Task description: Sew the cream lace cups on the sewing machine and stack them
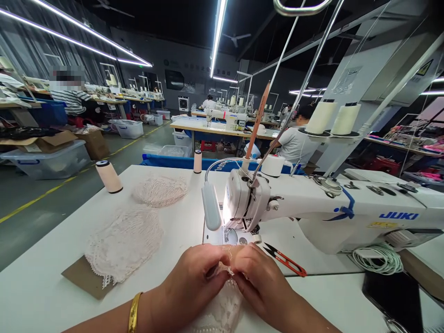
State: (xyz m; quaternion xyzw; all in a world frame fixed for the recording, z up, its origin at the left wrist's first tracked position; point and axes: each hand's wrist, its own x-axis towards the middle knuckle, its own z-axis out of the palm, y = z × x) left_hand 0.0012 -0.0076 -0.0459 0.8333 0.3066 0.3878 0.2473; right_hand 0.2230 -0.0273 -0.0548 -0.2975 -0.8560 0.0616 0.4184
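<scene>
My left hand, with a gold bangle on its wrist, pinches the edge of a pale lace piece. Close beside it, my right hand is closed on the same lace, the fingertips of both nearly meeting. The lace hangs down below the hands toward the table's front edge. Just beyond them is the needle area of a white JUKI sewing machine, lit by a small lamp. Red-handled thread snips lie to the right of my right hand.
Two stacks of pale lace lie at the left, the nearer one over brown cardboard. Thread cones stand near the table's far edge. A coiled pale cable and a dark flat object are at right. Other people work at machines beyond.
</scene>
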